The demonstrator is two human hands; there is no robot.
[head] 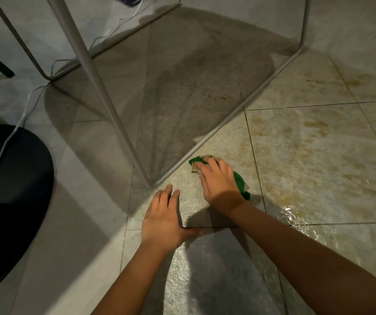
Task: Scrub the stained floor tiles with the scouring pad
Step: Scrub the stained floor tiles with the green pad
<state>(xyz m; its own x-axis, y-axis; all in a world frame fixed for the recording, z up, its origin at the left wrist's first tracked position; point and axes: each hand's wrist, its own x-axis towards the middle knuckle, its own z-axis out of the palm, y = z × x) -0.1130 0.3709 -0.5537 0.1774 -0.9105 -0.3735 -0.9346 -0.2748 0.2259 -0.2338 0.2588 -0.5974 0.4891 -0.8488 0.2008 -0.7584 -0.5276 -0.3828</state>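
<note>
A green scouring pad lies flat on a pale floor tile, and my right hand presses down on it with the fingers curled over its far end. Green corners stick out beyond the fingertips and beside the wrist. My left hand rests flat on the floor tile just to the left, fingers together and holding nothing. Brown-yellow stains spread over the wet tiles to the right of the pad.
A grey metal table frame runs along the floor just beyond the pad, with a leg slanting up to the left. A dark round seat sits at the left. A white cable trails across the floor.
</note>
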